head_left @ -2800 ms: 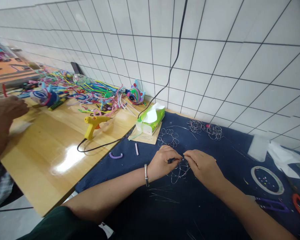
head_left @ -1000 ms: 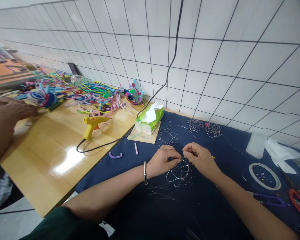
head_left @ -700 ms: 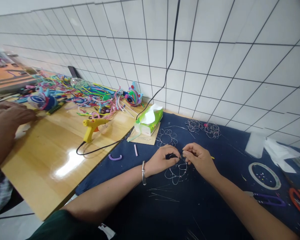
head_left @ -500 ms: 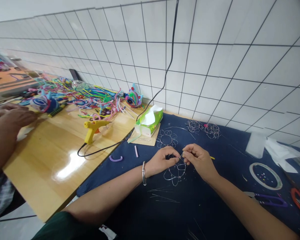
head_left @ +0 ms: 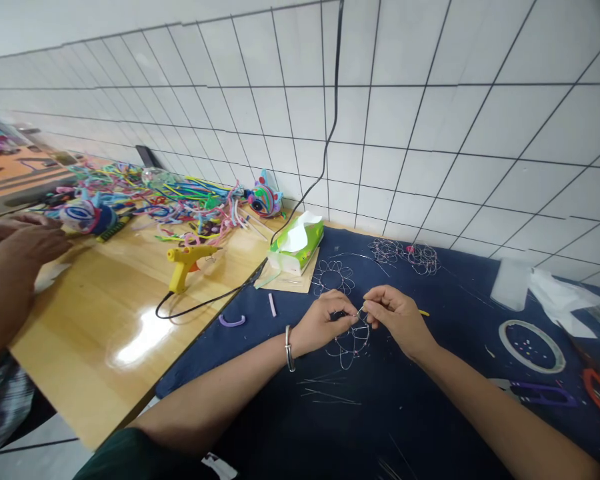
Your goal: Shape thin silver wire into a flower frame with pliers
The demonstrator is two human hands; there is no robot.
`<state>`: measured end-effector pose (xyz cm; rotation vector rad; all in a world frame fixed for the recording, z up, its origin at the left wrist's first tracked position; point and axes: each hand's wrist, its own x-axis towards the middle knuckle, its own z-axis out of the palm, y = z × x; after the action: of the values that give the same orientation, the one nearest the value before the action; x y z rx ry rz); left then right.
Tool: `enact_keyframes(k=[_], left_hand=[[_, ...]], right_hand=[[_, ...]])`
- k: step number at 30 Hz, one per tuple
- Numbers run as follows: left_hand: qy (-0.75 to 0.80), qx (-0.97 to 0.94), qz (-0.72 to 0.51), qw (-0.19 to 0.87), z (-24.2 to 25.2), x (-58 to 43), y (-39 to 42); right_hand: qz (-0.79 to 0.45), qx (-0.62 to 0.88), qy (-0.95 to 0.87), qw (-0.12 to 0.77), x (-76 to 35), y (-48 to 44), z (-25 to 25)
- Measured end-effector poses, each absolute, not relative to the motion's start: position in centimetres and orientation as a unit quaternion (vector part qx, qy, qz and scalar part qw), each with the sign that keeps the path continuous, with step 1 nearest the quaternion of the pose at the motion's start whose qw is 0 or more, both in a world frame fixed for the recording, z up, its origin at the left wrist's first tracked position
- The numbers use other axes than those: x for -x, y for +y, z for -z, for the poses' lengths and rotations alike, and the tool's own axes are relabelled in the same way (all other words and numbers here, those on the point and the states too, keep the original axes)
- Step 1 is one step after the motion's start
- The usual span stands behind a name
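Observation:
A thin wire flower, made of looped petals around a ring, hangs from my fingers above the dark blue cloth. My left hand pinches its upper edge between thumb and forefinger. Close beside it, my right hand pinches the wire at the same rim, the fingertips nearly meeting. A second wire flower lies flat just beyond my left hand. Several short straight wires are scattered on the cloth nearer to me.
Tangled wire flowers lie by the tiled wall. A tissue pack and a yellow glue gun stand left. Right are a white ring dish, purple snips and red-handled scissors. A co-worker's hands work at far left.
My hands keep their pinch on the wire flower, its petals turned slightly. The view has shifted a little; the co-worker's hands have moved slightly.

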<state>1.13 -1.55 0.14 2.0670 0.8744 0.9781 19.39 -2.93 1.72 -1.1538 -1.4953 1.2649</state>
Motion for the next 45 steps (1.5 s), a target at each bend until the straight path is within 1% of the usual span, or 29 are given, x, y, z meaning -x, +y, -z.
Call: enact_keyframes(k=[2, 4, 5, 8, 9, 11, 13, 16, 20, 23, 26, 30, 32, 35, 39, 45], left_hand=[[0.336, -0.795, -0.374, 0.338, -0.2, -1.1, -1.5], [0.34, -0.794, -0.374, 0.336, -0.3, -1.0, -1.5], [0.343, -0.793, -0.376, 0.335, -0.3, -1.0, -1.5], [0.353, -0.787, -0.381, 0.333, -0.3, -1.0, -1.4], [0.356, -0.784, -0.383, 0.333, -0.2, -1.0, -1.4], [0.36, -0.781, -0.385, 0.335, -0.2, -1.1, -1.4], [0.362, -0.778, -0.388, 0.336, 0.0, -1.1, -1.4], [0.372, -0.772, -0.393, 0.332, 0.1, -1.0, -1.4], [0.391, -0.766, -0.394, 0.323, -0.1, -0.9, -1.5], [0.388, -0.767, -0.399, 0.32, -0.2, -0.9, -1.5], [0.383, -0.765, -0.409, 0.317, -0.3, -1.0, -1.6], [0.386, -0.763, -0.425, 0.297, -0.3, -1.1, -1.7], [0.385, -0.767, -0.432, 0.278, -0.2, -1.1, -1.7], [0.38, -0.774, -0.444, 0.245, -0.2, -1.0, -1.7], [0.372, -0.781, -0.456, 0.21, -0.2, -0.9, -1.8], [0.37, -0.781, -0.468, 0.186, -0.4, -0.8, -1.8]], right_hand=[[-0.485, 0.477, -0.613, 0.402, -19.9, -2.7, -2.0], [-0.422, 0.51, -0.653, 0.367, -21.1, -2.3, -2.0], [-0.362, 0.532, -0.683, 0.346, -21.9, -2.2, -1.8], [-0.13, 0.561, -0.792, 0.202, -24.9, -2.2, -0.3], [-0.068, 0.564, -0.809, 0.152, -25.8, -2.4, 0.4], [0.026, 0.572, -0.815, 0.082, -27.1, -3.0, 1.8], [0.079, 0.562, -0.822, 0.042, -27.5, -3.8, 2.7], [0.135, 0.556, -0.82, 0.017, -26.8, -4.8, 3.0], [0.182, 0.565, -0.805, 0.019, -25.8, -5.2, 2.8], [0.181, 0.575, -0.797, 0.043, -26.4, -4.6, 3.0], [0.153, 0.554, -0.812, 0.102, -27.4, -4.0, 3.0], [0.078, 0.503, -0.833, 0.215, -27.3, -4.7, 1.6], [0.048, 0.482, -0.841, 0.241, -26.3, -5.5, 0.5], [0.024, 0.464, -0.86, 0.21, -24.5, -6.3, -1.0], [0.072, 0.465, -0.862, 0.189, -23.1, -6.2, -2.3], [0.127, 0.469, -0.854, 0.185, -22.7, -5.4, -2.9]])
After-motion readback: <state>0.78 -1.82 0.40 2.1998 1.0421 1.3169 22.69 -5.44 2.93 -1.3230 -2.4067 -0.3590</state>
